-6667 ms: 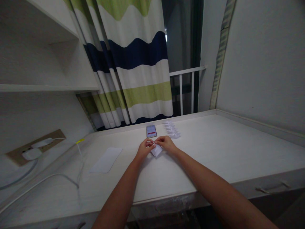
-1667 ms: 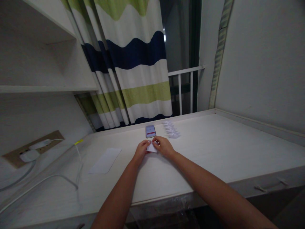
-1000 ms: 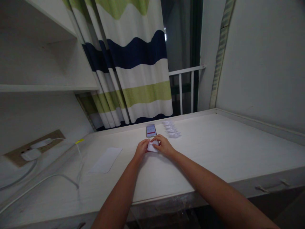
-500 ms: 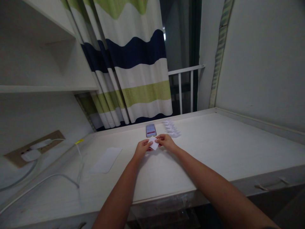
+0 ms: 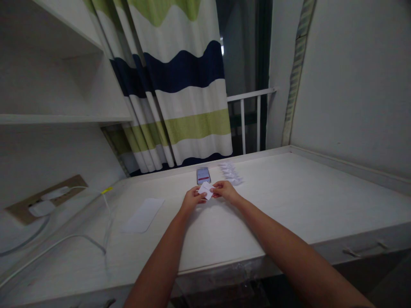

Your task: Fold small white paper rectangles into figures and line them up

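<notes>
A small folded white paper (image 5: pixel 206 189) is held up between my two hands, a little above the desk. My left hand (image 5: pixel 192 198) pinches its left edge, thumb on top. At its right edge my right hand (image 5: pixel 224 191) grips it between thumb and fingers. Just beyond the paper lies a phone (image 5: pixel 203 176) with a lit screen. To the phone's right, several folded white paper pieces (image 5: pixel 231 173) sit in a row. Loose white sheets (image 5: pixel 143 215) rest flat on the desk to the left of my left arm.
The white desk (image 5: pixel 289 192) has a raised rim at the back and right. A wall socket (image 5: pixel 48 199) with plugs and a white cable (image 5: pixel 73 236) is at the left. A striped curtain (image 5: pixel 189 102) hangs behind, and a shelf (image 5: pixel 64 119) juts out above left.
The folded paper has tilted and turned slightly between my fingers, now showing a crease line. Both hands stay in nearly the same place.
</notes>
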A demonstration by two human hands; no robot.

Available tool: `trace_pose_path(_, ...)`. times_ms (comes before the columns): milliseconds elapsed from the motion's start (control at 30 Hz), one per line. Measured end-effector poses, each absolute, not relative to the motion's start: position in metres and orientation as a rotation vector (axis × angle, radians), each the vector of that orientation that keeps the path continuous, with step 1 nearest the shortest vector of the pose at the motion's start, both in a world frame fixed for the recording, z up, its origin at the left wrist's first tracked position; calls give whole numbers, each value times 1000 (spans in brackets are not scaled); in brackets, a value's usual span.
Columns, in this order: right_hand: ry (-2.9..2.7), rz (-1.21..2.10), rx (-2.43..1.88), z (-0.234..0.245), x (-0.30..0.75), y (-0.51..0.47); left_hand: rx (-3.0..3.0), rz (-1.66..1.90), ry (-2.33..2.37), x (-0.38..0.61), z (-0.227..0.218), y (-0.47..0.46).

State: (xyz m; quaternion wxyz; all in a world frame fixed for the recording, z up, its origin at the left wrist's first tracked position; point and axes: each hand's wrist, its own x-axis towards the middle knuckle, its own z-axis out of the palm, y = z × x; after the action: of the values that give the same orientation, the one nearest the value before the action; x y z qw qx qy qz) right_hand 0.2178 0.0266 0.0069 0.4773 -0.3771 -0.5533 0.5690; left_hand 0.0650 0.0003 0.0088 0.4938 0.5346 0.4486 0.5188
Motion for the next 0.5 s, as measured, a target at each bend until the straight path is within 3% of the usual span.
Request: trace_pose_path(500,-1286,1364,-772,13,220,20,1363,1336,1051,63,10,-1)
